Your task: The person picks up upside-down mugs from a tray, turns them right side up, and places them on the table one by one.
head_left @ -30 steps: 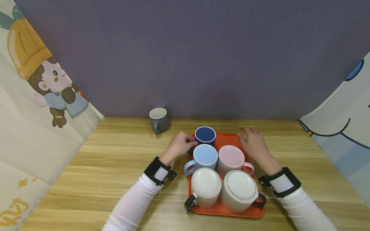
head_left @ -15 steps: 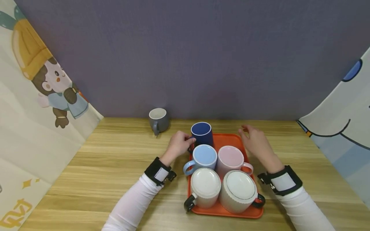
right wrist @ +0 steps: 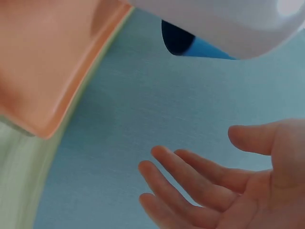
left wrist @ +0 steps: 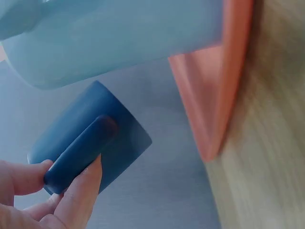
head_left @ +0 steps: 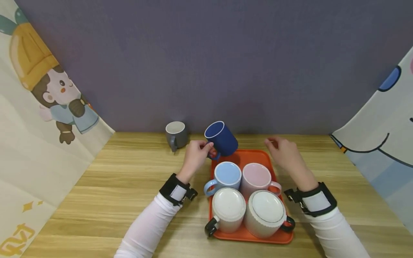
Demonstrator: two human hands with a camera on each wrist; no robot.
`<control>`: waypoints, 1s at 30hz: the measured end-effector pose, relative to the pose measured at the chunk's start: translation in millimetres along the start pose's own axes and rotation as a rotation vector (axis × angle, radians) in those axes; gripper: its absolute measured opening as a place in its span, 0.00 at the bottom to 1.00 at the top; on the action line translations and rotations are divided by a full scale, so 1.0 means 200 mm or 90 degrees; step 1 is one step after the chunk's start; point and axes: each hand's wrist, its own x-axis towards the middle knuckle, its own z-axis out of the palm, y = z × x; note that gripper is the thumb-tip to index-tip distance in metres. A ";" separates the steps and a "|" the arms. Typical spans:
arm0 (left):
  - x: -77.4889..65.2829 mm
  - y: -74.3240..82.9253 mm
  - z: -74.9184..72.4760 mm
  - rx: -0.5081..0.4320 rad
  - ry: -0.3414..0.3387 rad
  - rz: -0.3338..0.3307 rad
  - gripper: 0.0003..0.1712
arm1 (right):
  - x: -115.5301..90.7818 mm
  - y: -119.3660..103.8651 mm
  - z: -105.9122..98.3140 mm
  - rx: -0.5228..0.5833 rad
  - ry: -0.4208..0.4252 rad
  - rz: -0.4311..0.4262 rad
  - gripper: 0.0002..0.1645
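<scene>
My left hand (head_left: 195,156) pinches the handle of a dark blue mug (head_left: 224,139), which hangs tilted above the back left corner of the orange tray (head_left: 251,156). In the left wrist view the thumb and fingers close round that mug's handle (left wrist: 78,152). Past the tray's back right corner, my right hand (head_left: 285,154) hovers with loosely bent fingers and holds nothing. On the tray stand a light blue mug (head_left: 227,173), a pink mug (head_left: 257,176), and two off-white mugs with black handles, the left one (head_left: 229,206) and the wider right one (head_left: 268,211).
A grey mug (head_left: 177,134) stands upright on the wooden table (head_left: 135,172), left of the tray near the back. Behind the table rises a dark grey panel (head_left: 213,64). Printed cloths hang at the left (head_left: 32,150) and right (head_left: 387,143).
The left hand has lifted the dark blue mug off the tray, up and to the left, and the mug now tilts. The right hand has shifted slightly, still holding nothing.
</scene>
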 end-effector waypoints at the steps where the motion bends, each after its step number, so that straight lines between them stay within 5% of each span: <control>1: 0.00 0.00 0.00 -0.012 0.009 0.004 0.14 | 0.00 -0.01 0.00 0.001 0.002 -0.001 0.29; 10: 0.03 0.08 -0.01 -0.082 0.056 0.043 0.15 | -0.02 -0.04 -0.03 0.006 0.011 -0.004 0.29; 17: 0.04 0.14 -0.01 -0.165 0.044 0.063 0.16 | -0.02 -0.05 -0.05 0.008 0.030 -0.014 0.30; 30: 0.03 0.24 -0.04 -0.147 0.088 0.095 0.14 | -0.02 -0.11 -0.08 0.026 0.043 -0.013 0.33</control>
